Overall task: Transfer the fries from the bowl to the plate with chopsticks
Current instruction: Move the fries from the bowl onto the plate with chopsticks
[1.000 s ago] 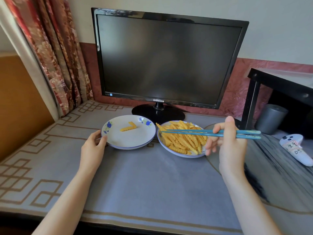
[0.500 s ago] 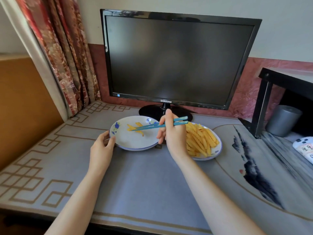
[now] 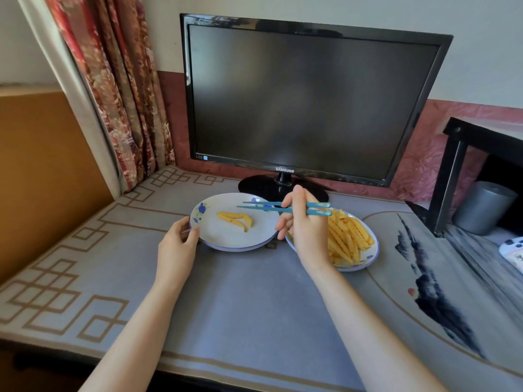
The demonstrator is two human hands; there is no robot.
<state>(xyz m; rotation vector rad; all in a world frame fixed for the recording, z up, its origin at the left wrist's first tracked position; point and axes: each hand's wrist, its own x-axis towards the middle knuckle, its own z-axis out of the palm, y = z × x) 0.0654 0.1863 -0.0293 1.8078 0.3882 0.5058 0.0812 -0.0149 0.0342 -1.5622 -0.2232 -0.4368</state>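
Observation:
A white plate (image 3: 226,239) with blue flowers sits on the grey mat and carries three fries (image 3: 236,218). To its right stands the bowl (image 3: 369,257), piled with several crinkle fries (image 3: 346,236). My left hand (image 3: 177,244) grips the plate's left rim. My right hand (image 3: 304,230) holds teal chopsticks (image 3: 271,207) level above the plate's far side, tips pointing left with nothing between them. That hand covers the bowl's left part.
A black monitor (image 3: 308,100) stands right behind the dishes on its round base (image 3: 254,188). A curtain (image 3: 113,89) hangs at the left. A black shelf (image 3: 464,165), a grey cup (image 3: 482,206) and a white controller (image 3: 513,251) are at the right.
My right hand carried a fry from the bowl leftward to the plate and let it go there. The chopstick tips have since lifted, empty. My left hand kept its hold on the rim.

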